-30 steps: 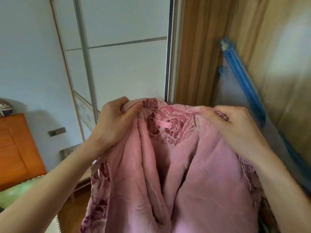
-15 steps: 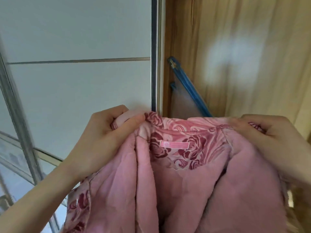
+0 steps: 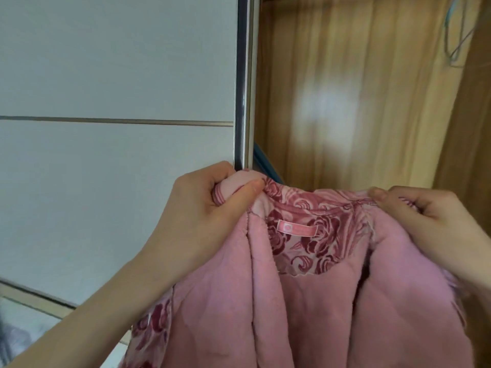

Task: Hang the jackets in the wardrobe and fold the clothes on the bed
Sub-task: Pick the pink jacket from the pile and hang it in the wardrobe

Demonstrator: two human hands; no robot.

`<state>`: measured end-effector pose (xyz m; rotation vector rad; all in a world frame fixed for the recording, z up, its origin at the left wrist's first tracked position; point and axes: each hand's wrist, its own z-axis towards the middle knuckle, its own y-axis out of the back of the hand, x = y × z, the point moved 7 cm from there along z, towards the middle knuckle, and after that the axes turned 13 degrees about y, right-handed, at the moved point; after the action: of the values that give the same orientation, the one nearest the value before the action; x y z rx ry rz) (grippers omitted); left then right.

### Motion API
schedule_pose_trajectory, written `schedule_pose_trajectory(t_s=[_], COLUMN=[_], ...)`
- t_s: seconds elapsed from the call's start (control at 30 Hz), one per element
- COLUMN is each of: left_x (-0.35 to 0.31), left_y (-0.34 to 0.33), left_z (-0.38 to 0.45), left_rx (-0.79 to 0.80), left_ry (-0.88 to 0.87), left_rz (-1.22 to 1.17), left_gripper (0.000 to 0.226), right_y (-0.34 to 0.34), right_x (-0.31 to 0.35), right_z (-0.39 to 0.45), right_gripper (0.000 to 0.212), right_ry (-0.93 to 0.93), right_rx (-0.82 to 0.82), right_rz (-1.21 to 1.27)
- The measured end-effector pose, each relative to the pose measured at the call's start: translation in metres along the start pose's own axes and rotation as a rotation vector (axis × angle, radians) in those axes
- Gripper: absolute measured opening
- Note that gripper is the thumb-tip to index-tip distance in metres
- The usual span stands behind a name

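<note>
Left hand [image 3: 202, 216] and right hand [image 3: 435, 221] each pinch a shoulder of the pink fleece-lined rose-patterned jacket [image 3: 305, 301], facing the open wooden wardrobe [image 3: 358, 88].

— What's up in the top right corner?

— A thin wire hanger [image 3: 455, 35], pale blue, blurred, hanging against the wood.

— And lower down, by the metal frame?

— A blue strip [image 3: 265, 166] slanting just right of the frame, its lower end hidden by cloth.

— Anything at bottom left?

— A blurred grey patch [image 3: 16, 338] at the edge; I can't tell what it is.
</note>
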<state>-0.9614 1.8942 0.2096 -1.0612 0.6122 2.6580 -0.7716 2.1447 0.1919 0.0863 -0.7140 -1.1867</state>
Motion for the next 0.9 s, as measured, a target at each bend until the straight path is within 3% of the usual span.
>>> schedule_pose_trajectory(t_s=[0.17, 0.3, 0.53, 0.9], left_x=[-0.012, -0.018, -0.004, 0.023], left_y=[-0.005, -0.001, 0.022, 0.061], left_z=[-0.003, -0.004, -0.003, -0.006], left_rx=[-0.131, -0.218, -0.266, -0.36], left_ry=[-0.086, -0.121, -0.068, 0.013], left_rz=[0.191, 0.332, 0.389, 0.665], left_gripper=[0.032, 0.03, 0.031, 0.03], right_y=[-0.018, -0.032, -0.05, -0.108], right_x=[-0.004, -0.007, -0.008, -0.004], right_z=[0.008, 0.014, 0.02, 0.033], right_gripper=[0.051, 0.061, 0.049, 0.061], right_ry=[-0.012, 0.018, 0.057, 0.122], right_rx=[0.001, 0.022, 0.026, 0.094], right_rz=[0.057, 0.064, 0.157, 0.134])
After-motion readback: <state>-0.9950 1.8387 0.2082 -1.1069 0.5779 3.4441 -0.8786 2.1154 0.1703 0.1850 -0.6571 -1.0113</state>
